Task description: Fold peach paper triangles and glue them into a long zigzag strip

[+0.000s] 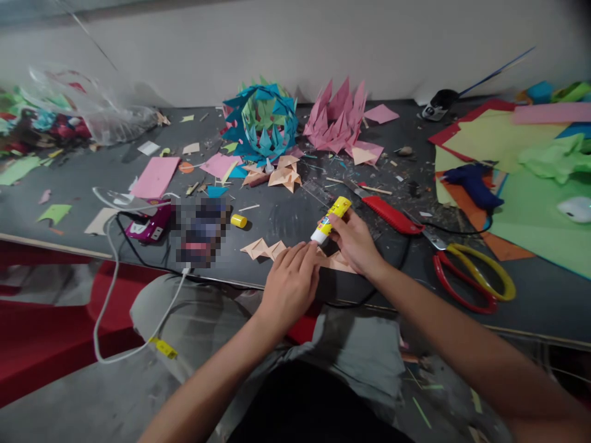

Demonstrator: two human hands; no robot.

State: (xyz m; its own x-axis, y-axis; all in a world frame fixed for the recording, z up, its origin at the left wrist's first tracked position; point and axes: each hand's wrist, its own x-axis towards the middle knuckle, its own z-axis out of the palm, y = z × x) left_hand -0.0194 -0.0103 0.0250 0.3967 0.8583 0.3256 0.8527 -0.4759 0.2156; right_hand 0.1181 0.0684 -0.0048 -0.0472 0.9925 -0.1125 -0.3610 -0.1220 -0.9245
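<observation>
My right hand is closed around a yellow glue stick, its white end tilted down to the left over a peach folded-paper strip. My left hand holds that strip down near the table's front edge, fingers together and bent over it; its thumb is hidden. The strip has zigzag points and shows on both sides of the left hand. Left of the hands lies a yellow glue cap. Loose peach folded pieces sit farther back.
Behind stand a blue-and-green folded-paper ring and a pink one. To the right are a red-handled cutter, scissors, a blue glue gun and coloured sheets. A blurred-out phone, a purple power adapter and cables lie left.
</observation>
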